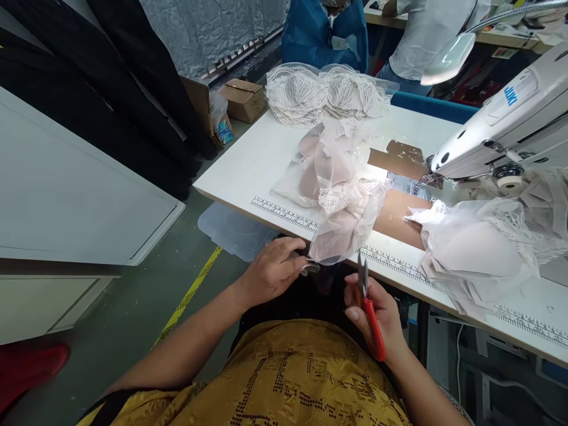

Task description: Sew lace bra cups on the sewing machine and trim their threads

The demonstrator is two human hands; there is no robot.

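Observation:
My left hand (273, 272) is at the table's front edge, fingers pinched on the hanging edge of a pale pink lace bra piece (339, 234). A small light strip shows under these fingers; I cannot make out what it is. The bra piece lies bunched on the table, with sheer fabric, lace trim and moulded cups, and droops over the edge. In my right hand (377, 313) are red-handled scissors (371, 325), blades upward and close to the table edge. The blades are just right of the drooping fabric, apart from it.
A white sewing machine (510, 118) stands at the right, a lamp (450, 56) above it. More lace pieces lie in a stack (479, 248) at the right and a pile (328, 94) at the back. A co-worker (415, 41) sits beyond. Cardboard boxes (242, 97) are on the floor.

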